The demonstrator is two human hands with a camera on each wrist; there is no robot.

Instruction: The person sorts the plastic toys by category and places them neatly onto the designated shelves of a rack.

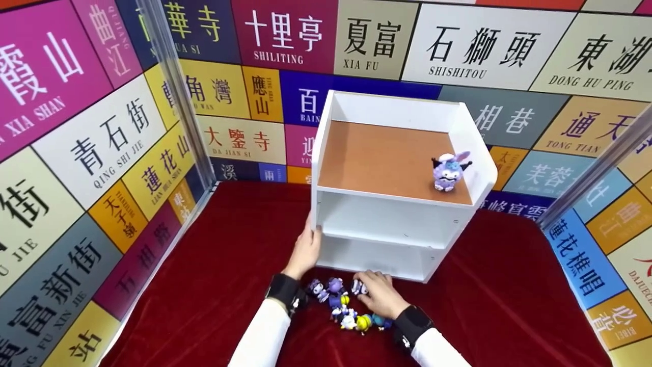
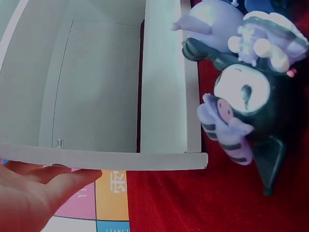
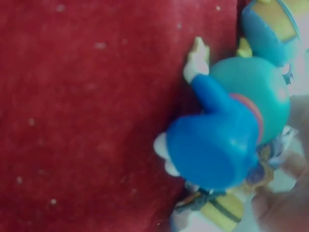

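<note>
A small white-and-purple figurine is at the fingertips of my right hand, which grips it low in front of the shelf. In the right wrist view the right hand is partly cut off, and a blue-and-teal figurine fills the foreground. My left hand touches the outer left side of the white shelf unit; in the left wrist view the left hand lies along the outside of that panel. A black-and-purple figurine lies beside the shelf's base there.
Several figurines lie grouped on the dark red cloth, among them a yellow one. On the shelf's brown top stands a fluffy purple doll at the right. Panels with coloured signs enclose the table behind and at the sides.
</note>
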